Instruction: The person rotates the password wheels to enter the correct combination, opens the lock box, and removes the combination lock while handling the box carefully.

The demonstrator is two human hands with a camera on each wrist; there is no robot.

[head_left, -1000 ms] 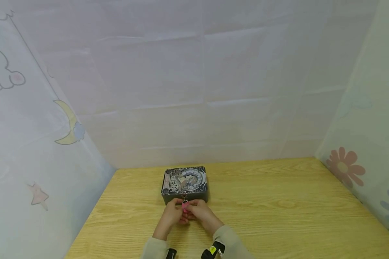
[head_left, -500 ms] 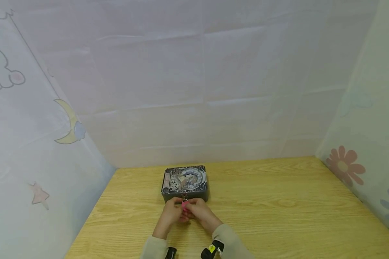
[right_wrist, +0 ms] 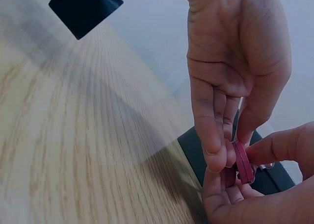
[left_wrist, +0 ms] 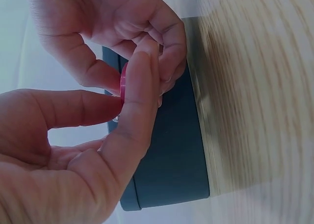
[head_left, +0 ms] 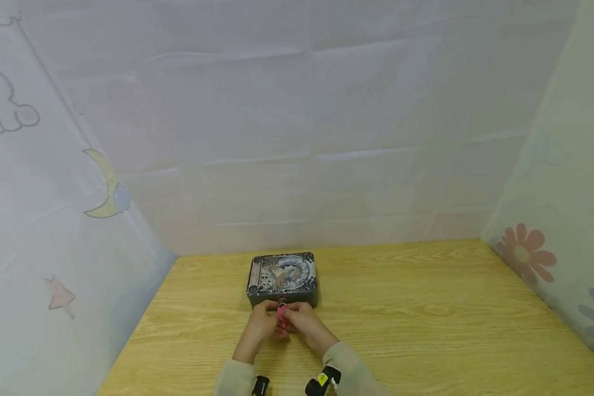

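Note:
A small pink padlock (head_left: 281, 313) with a metal shackle hangs at the front clasp of a dark tin box (head_left: 283, 275), whose lid bears an ornate printed figure. My left hand (head_left: 260, 325) pinches the padlock from the left with thumb and index finger. From the other side my right hand (head_left: 308, 324) also pinches it, its thumb on the near face. In the left wrist view only a pink edge of the lock shows between the fingers. The right wrist view shows the layered side of its body (right_wrist: 244, 162); fingers cover the rest.
The box stands near the back edge of a light wood-grain table (head_left: 416, 313). A pale cloth backdrop (head_left: 307, 137) rises behind it, with printed sheets on both sides. Black straps with devices sit at both wrists.
Both hands stay at the padlock with barely any movement. The box and hands appear very slightly higher in the head view, and the box stays shut.

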